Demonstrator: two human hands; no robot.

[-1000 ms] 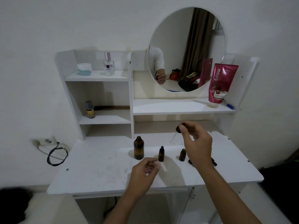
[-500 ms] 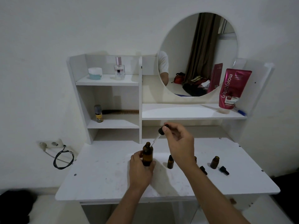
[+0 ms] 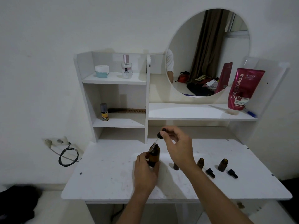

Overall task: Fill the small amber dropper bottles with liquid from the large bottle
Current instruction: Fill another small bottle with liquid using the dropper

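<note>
Amber glass, dark and glossy, forms the large bottle (image 3: 154, 156), a round-shouldered cylinder standing upright near the middle of the matte white tabletop (image 3: 105, 180), which is scuffed with faint grey marks. To its left, the left hand (image 3: 145, 171) wraps the bottle's lower body, thumb on the near side and fingers curled round the far side, closed snugly on the glass. Above the open neck, the dropper (image 3: 156, 140) slants down, its thin clear tube tip at or just inside the mouth; whether it reaches liquid is not clear. Its black rubber bulb is pinched between thumb and forefinger of the right hand (image 3: 178, 148), the other fingers loosely bent. Behind that wrist a small amber bottle (image 3: 176, 166) stands, mostly hidden. Further right stand two more small bottles, one (image 3: 200, 163) just beyond the forearm and the other (image 3: 223, 164) well apart, both uncapped. Beside each lies a black dropper cap, one (image 3: 210, 173) and another (image 3: 232, 173), on its side.
</note>
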